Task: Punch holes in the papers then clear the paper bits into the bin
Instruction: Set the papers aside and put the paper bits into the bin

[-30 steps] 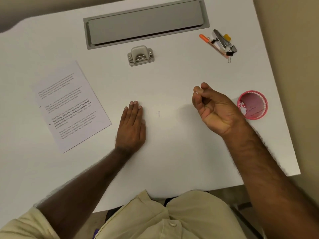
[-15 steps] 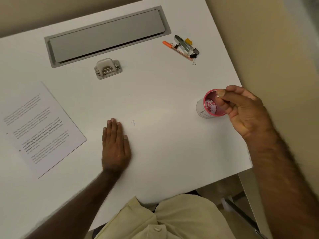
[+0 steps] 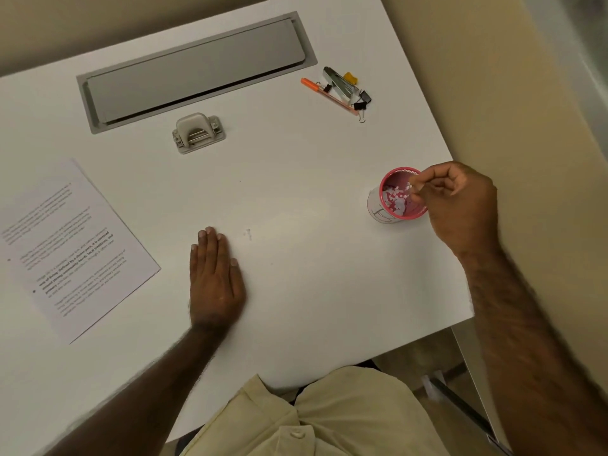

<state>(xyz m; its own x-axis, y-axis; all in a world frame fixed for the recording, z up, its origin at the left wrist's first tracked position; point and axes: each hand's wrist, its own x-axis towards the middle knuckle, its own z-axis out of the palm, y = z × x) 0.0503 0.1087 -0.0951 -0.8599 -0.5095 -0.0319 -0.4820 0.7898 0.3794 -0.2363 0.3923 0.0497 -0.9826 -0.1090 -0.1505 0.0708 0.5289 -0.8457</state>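
Note:
A small pink-rimmed bin (image 3: 382, 192) stands near the table's right edge, with many white paper bits (image 3: 396, 200) inside. My right hand (image 3: 460, 205) hovers over its far-right rim, thumb and fingers pinched together above the opening, with a small white bit at the fingertips. My left hand (image 3: 215, 278) lies flat on the white table (image 3: 312, 291), palm down, holding nothing. A few tiny paper bits (image 3: 248, 233) rest on the table just right of its fingertips. The printed paper (image 3: 75, 245) lies at the left. The grey hole punch (image 3: 197, 133) sits behind, untouched.
A long grey cable hatch (image 3: 197, 70) is set into the back of the table. An orange pen, a stapler and binder clips (image 3: 342, 88) lie at the back right. The table's right edge runs just beyond the bin.
My right hand moved from the middle of the table to the right and now hangs over the bin, still pinched. The view shifted rightward. My left hand stayed flat.

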